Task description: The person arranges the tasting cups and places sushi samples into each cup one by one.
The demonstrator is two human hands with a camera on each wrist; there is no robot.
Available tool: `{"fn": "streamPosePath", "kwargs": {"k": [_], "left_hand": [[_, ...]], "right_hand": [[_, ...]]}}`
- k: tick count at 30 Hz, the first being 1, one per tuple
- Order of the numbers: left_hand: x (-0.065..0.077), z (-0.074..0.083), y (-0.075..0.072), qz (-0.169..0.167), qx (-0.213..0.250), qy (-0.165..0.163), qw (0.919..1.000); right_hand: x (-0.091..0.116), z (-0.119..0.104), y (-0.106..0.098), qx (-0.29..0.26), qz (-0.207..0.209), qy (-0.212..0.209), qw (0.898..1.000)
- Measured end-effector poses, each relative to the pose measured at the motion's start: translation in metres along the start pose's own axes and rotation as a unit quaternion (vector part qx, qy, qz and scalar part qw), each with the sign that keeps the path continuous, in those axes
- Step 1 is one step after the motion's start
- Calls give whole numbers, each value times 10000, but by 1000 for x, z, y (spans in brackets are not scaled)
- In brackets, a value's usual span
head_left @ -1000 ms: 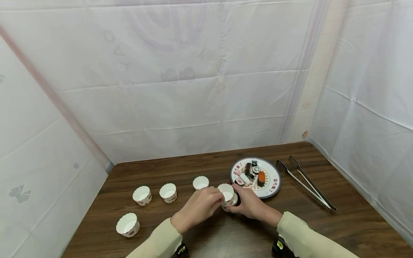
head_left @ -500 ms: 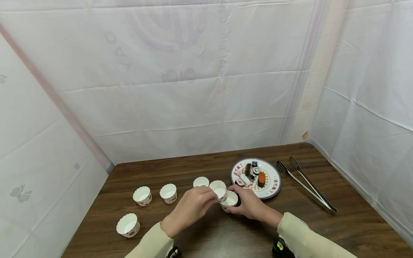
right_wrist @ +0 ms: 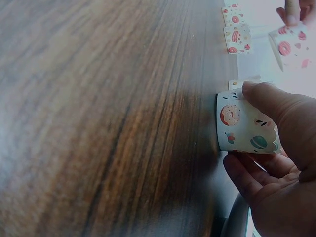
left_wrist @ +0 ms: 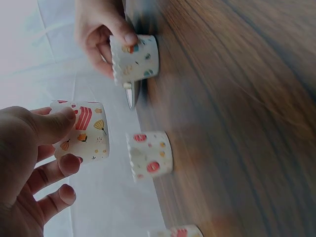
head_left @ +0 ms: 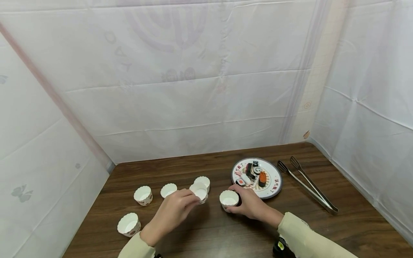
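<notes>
My left hand (head_left: pixel 175 208) pinches a scalloped paper baking cup (left_wrist: pixel 89 131) printed with cake and flowers, held up off the table. In the head view that cup partly covers another paper cup (head_left: pixel 203 182) standing behind it. My right hand (head_left: pixel 250 203) grips a second baking cup (right_wrist: pixel 247 123) with a donut print, thumb on one side and fingers on the other. That cup stands upright at the table, left of and below the plate. Both held cups look empty inside from above.
More paper cups stand at the left: a front one (head_left: pixel 129 224), one behind it (head_left: pixel 143 195), and one partly behind my left hand (head_left: pixel 169 190). A plate (head_left: pixel 274 193) of toy-like sushi (head_left: pixel 262 179) lies at the back right. Metal tongs (head_left: pixel 311 190) lie beside it on the wooden table (head_left: pixel 226 236).
My left hand has lifted its cup away from the one in my right hand and carried it leftward. The right hand and its cup have stayed about where they were.
</notes>
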State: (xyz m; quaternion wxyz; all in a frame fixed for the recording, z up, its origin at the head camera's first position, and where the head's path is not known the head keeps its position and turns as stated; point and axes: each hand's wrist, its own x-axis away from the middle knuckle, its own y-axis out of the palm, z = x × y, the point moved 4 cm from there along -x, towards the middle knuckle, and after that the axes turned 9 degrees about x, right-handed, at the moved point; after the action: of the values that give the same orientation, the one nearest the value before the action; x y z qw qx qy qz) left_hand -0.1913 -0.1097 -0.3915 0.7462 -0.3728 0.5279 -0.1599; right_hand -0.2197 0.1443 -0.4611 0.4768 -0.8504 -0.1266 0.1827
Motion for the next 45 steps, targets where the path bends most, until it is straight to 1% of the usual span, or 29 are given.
{"fn": "streamPosePath", "kwargs": {"k": [6,15,20,27,38,45], "left_hand": [[19,-5,-13,53,-55,-207,9998],[41,-12,-28,259,-166,-321,9990],[50,-13,-32,304,-205,-372,9986],[59,-14,-38,265,-451,-687,9963],[79,-15,-44,226,-584,-832,9946],[83,-15,-47,165,-600,-983,9932]], "right_hand": [[0,0,-1,-8,-53,59,10000],[-1,0,0,-36,-80,84,9999],[0,1,0,-16,-86,95,9999],[-1,1,0,-21,-96,102,9999],[-1,0,0,-21,-99,112,9999],[0,1,0,1,-84,121,9999]]}}
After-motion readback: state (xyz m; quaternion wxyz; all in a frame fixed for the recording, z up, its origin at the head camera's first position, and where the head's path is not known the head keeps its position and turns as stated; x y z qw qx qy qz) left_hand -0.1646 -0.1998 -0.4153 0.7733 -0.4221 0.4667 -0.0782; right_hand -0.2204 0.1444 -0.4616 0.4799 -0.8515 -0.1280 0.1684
